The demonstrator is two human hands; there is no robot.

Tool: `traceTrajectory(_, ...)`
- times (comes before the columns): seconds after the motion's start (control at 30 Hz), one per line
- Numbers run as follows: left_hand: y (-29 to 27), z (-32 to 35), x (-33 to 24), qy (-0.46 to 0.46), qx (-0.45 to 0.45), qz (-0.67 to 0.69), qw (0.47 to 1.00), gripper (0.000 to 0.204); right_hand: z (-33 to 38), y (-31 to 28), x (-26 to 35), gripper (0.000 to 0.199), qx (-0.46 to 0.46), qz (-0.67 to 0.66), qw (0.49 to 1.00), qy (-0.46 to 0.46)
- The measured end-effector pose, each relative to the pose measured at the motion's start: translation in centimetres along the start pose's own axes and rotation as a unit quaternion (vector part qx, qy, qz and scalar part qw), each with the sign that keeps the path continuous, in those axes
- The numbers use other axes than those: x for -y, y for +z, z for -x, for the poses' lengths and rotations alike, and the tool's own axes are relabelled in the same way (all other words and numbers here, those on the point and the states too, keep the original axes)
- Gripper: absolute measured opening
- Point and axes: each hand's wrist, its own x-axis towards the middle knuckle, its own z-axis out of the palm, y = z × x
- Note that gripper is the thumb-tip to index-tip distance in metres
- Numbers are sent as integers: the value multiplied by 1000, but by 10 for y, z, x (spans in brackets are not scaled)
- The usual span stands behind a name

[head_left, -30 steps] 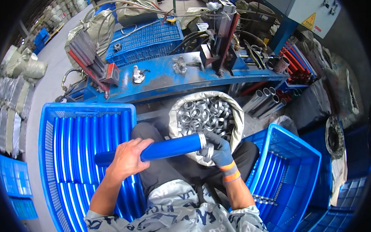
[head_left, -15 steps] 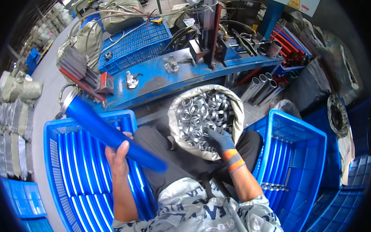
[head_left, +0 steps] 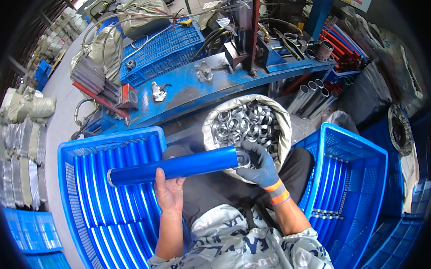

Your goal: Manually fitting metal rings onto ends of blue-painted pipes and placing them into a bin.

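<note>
The left hand (head_left: 170, 192) cradles the tube (head_left: 176, 166), stretching over the lap (head_left: 209, 191) toward nine o'clock; at its three o'clock end, the right hand (head_left: 261, 165) pinches a ring (head_left: 243, 159). The sack (head_left: 286, 132) sits at twelve.

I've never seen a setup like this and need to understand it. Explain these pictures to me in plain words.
There is no robot: these are a seated person's own two hands. The view comes from a wide fisheye camera on their head, looking down, so straight edges bend near the rim.

The bare left hand holds a blue tube. The gloved right hand holds a metal ring at the tube's right end.

In front stands a pale sack of loose rings. Crates stand on both sides, the left one and the right one each holding blue tubes. Beyond, a blue bench carries metal fixtures.
</note>
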Motion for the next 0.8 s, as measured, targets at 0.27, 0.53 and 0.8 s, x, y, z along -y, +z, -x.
traceTrajectory(0.27,-15,6,10,4,-32,-4,999,52,3,1,-12,84,-20,7,1000,21)
traceTrajectory(0.53,-22,-27,23,4,-21,-41,999,56,-28,4,7,67,-11,60,996,64)
traceTrajectory(0.8,-33,-98,31,-48,-8,31,998,73,-53,-120,-94,86,-78,459,882,72)
